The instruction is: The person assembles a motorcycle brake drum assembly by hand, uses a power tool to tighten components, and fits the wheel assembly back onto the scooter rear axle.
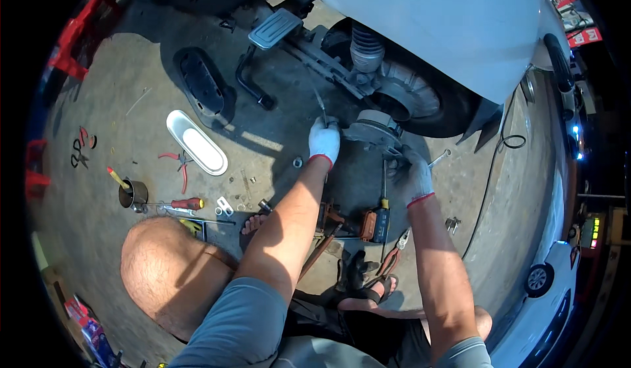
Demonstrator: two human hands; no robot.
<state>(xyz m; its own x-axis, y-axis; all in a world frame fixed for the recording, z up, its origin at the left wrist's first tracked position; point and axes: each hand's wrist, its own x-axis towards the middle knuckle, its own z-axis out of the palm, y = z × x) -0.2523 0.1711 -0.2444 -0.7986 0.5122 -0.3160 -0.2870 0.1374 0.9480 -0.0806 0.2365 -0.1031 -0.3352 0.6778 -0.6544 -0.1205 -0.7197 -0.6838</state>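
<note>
My left hand (325,139), in a white work glove, is closed around the lower end of a thin metal cable or rod (318,96) left of the wheel hub. My right hand (413,176), gloved with greyish fingertips, has its fingers curled at the lower right edge of a round brake plate (373,134). Anything between those fingers is hidden. Behind the plate are the tyre (453,108) and a ribbed rubber bellows (367,49), under a white body panel (447,19). A ring spanner (440,158) shows just right of my right hand.
Around my feet are a cordless driver (376,223), pliers (392,260) and a red-handled screwdriver (187,203). Farther left lie red-handled pliers (183,169), a white oval tray (197,143) and a black cover (202,82). A metal pedal (275,28) juts above. A black cord (490,177) runs right.
</note>
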